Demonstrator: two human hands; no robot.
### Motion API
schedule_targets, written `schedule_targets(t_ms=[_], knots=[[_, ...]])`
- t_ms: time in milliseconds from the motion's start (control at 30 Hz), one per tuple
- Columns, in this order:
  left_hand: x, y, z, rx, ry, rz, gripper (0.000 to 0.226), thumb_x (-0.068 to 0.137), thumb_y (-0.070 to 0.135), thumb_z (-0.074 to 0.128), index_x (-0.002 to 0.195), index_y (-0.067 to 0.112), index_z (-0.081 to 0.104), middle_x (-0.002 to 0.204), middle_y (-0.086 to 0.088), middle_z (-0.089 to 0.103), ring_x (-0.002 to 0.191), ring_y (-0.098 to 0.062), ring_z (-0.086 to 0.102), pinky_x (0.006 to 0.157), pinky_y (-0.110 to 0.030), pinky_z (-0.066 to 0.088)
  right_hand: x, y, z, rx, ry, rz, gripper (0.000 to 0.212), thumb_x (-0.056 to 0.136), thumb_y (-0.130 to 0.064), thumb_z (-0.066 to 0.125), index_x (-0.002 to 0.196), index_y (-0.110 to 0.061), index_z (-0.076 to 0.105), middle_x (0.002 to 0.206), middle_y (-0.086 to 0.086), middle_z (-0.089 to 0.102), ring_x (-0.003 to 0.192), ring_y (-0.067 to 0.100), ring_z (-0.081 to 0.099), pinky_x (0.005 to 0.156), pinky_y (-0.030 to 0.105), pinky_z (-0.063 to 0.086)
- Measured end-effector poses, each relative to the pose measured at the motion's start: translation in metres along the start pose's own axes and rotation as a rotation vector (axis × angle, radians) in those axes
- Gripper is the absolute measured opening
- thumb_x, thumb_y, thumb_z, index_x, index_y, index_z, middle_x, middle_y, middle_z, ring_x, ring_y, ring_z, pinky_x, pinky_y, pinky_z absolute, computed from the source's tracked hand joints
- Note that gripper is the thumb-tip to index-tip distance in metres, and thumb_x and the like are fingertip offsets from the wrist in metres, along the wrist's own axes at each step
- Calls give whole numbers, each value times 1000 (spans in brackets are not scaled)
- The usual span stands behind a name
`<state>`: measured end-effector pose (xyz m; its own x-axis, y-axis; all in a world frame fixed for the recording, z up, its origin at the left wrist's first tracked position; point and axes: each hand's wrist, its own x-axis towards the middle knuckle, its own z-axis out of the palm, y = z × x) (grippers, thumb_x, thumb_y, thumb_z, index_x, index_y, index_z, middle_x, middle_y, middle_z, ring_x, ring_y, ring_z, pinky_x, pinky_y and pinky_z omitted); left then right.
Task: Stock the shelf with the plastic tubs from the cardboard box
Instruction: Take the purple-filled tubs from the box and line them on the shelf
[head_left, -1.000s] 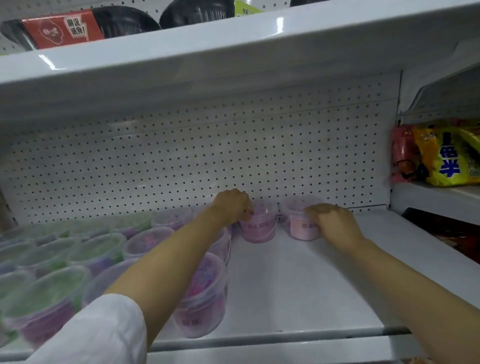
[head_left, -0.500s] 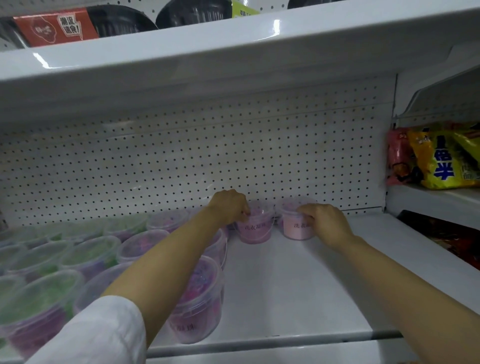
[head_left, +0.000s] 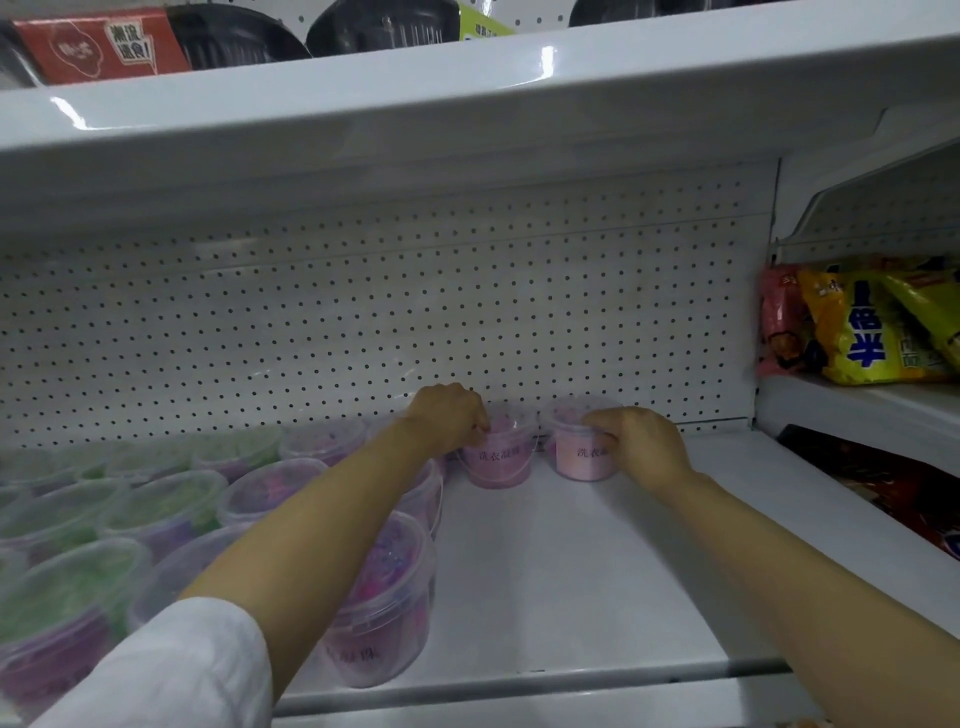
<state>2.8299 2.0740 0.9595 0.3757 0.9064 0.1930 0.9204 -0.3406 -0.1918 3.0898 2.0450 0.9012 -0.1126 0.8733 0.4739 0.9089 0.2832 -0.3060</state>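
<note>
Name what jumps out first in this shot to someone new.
Two bare hands reach to the back of the white shelf: the left hand grips one pink tub, the right hand grips the pink tub beside it, both against the pegboard back wall. Left of the arms stand rows of clear-lidded tubs with green and purple contents. Bright yellow snack bags sit on the neighbouring shelf at far right.

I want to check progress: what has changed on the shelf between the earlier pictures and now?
Almost nothing visibly moved. The left hand still holds the left pink tub, and the right hand still holds the right pink tub at the back of the shelf. The other tubs stayed put.
</note>
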Motion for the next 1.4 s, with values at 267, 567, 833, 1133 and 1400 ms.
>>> schedule_targets(t_ms=[267, 567, 833, 1133, 1400], knots=[[-2, 6, -3, 5, -9, -22, 24, 93, 32, 62, 114, 32, 75, 119, 2, 70, 107, -23, 64, 89, -33, 51, 0, -11, -6, -136, 2, -42, 26, 90, -12, 56, 104, -23, 74, 97, 9, 61, 87, 27, 59, 71, 28, 47], [-4, 6, -3, 6, -11, -34, 26, 94, 32, 58, 114, 33, 74, 120, 3, 70, 106, -21, 65, 85, -31, 50, 4, -22, -2, -231, 37, -40, 21, 86, -6, 56, 96, -14, 73, 83, 9, 55, 86, 26, 54, 67, 27, 26], [-15, 9, -6, 4, -86, -33, 37, 90, 35, 66, 127, 29, 65, 125, 0, 65, 116, -24, 60, 93, -33, 50, -8, -27, -12, -114, -48, -2, 36, 89, -28, 65, 124, -22, 64, 121, 9, 66, 111, 26, 59, 93, 28, 43], [-66, 7, -41, -294, -117, -64, 110, 67, 60, 83, 156, 23, 29, 162, 4, 26, 147, -18, 28, 119, -33, 25, -45, -44, -50, 93, -102, -18, 84, 68, -40, 83, 140, -17, 47, 139, 1, 52, 126, 20, 47, 98, 25, 38], [-140, 8, -55, -321, -5, -12, 116, 61, 63, 84, 155, 26, 26, 158, 5, 28, 143, -18, 31, 117, -35, 30, -87, -67, -77, 101, -55, -132, 110, 61, -48, 85, 150, -16, 29, 151, 0, 35, 137, 17, 33, 109, 20, 25]])
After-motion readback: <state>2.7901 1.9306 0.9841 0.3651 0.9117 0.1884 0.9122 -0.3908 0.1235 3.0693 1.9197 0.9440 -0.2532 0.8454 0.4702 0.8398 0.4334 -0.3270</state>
